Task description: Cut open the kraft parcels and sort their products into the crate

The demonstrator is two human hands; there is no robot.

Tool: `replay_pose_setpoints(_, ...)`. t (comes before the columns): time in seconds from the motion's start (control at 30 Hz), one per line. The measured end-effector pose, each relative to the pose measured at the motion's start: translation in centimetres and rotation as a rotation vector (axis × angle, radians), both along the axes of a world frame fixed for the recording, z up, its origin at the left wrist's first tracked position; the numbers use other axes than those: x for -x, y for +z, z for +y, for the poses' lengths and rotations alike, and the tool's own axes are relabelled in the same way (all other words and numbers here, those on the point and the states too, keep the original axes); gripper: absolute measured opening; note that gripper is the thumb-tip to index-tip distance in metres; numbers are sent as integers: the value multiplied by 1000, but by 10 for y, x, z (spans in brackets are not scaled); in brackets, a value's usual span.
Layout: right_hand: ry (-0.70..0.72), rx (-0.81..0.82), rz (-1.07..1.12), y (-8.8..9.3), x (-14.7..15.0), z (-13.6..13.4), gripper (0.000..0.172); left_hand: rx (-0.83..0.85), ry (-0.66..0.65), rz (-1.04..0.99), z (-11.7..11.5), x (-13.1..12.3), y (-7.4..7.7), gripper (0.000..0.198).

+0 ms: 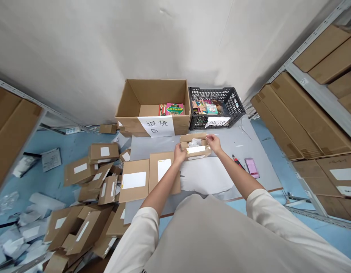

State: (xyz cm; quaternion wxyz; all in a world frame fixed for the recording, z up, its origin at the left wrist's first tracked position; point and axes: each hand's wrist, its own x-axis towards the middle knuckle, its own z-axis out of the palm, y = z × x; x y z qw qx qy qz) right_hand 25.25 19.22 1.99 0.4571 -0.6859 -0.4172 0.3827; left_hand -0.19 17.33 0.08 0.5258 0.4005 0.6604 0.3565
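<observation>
A small open cardboard box (195, 154) sits at the middle of the table, its top flaps raised and crumpled white paper (194, 142) showing inside. My left hand (179, 153) is closed on its left front corner. With fingers pinched, my right hand (214, 143) holds the box's right end by a flap. White labels mark the front of this box. Beside my left forearm lie two flat, labelled cardboard boxes (134, 192). What lies under the paper is hidden.
Behind stand a large open carton (127, 122) and a black plastic crate (232, 120), both holding books. A red-and-black tool (237, 161) and a pink phone-like object (251, 168) lie right. Heaped boxes (75, 172) and paper cover the left floor; shelves with cartons (280, 113) flank the right.
</observation>
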Motion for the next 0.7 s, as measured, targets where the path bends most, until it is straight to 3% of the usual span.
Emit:
replay_pose_setpoints(0.13, -91, 146, -181, -24, -17, -31, 26, -71, -84, 172, -28, -15, -7, 57)
replay_pose_setpoints(0.33, 14, 194, -214, -41, -11, -65, 17, -63, -140, 252, -65, -36, -9, 69)
replay_pose_setpoints(0.5, 17, 108, -218, -36, -20, -76, 16, -209, -188, 241, -81, -49, -1, 64)
replay_pose_setpoints(0.7, 22, -74, -241, -11, -57, -81, 17, -300, -139, 305, -96, -82, 21, 61)
